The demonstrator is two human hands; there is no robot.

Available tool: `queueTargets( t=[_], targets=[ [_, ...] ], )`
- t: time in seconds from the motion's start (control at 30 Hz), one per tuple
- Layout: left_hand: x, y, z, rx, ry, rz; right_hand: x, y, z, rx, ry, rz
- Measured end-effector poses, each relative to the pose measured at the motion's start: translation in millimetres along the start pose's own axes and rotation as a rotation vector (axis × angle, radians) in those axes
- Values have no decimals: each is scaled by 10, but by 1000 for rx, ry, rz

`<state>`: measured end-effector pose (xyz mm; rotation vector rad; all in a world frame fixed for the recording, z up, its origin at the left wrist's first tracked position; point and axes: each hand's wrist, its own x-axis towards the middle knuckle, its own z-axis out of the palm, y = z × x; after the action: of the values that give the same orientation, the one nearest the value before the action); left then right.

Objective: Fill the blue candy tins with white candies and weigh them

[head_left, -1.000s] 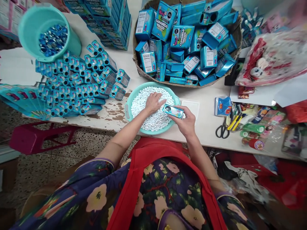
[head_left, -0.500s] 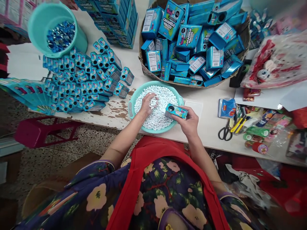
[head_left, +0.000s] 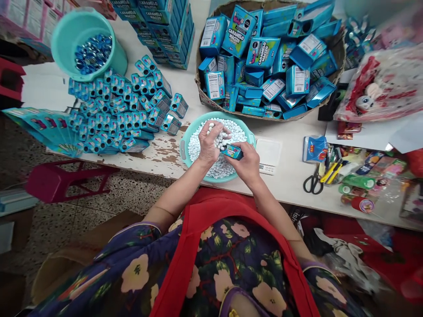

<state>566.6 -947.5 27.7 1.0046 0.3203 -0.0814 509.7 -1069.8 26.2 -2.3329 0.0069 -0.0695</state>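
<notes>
Small white candies (head_left: 222, 169) fill a mint-green basin (head_left: 183, 152) on the table in front of me. My left hand (head_left: 210, 143) is cupped around a handful of these candies above the basin. In my right hand (head_left: 247, 162) is a small blue candy box (head_left: 233, 151), tilted, its end turned toward the left hand. The two hands are close together, the candies right at the box's end. My left fingers partly hide that end of the box.
A cardboard carton (head_left: 198, 83) of blue boxes stands behind the basin. Many boxes with round holes (head_left: 122, 119) stand at left, near a green bucket (head_left: 120, 57) of shiny blue pieces. A white scale (head_left: 269, 154), scissors (head_left: 313, 184) and a maroon stool (head_left: 49, 180) are also around.
My left hand has risen from the candies with a handful and come to the box. My right hand has moved the box left, toward it. The view has shifted slightly.
</notes>
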Motion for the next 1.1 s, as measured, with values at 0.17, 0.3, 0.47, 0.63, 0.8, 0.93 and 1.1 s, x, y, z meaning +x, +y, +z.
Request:
queueTargets(
  t=[0.17, 0.3, 0.47, 0.63, 0.8, 0.93, 1.1],
  targets=[
    [25, -18, 7, 73, 50, 32, 18, -11, 20, -6, 3, 30],
    [42, -24, 36, 83, 46, 14, 32, -22, 17, -19, -27, 19],
    [80, -31, 61, 115, 69, 28, 41, 0, -24, 41, -3, 38],
    [107, -9, 95, 95, 52, 53, 55, 10, -47, 76, -1, 38],
    [134, 4, 127, 120, 32, 50, 91, 22, -45, 126, -30, 50],
    [147, -16, 121, 121, 11, 63, 142, 30, -33, 168, -6, 97],
    [196, -33, 133, 157, 39, 93, 185, 2, -19, 138, 61, 69]
  ],
)
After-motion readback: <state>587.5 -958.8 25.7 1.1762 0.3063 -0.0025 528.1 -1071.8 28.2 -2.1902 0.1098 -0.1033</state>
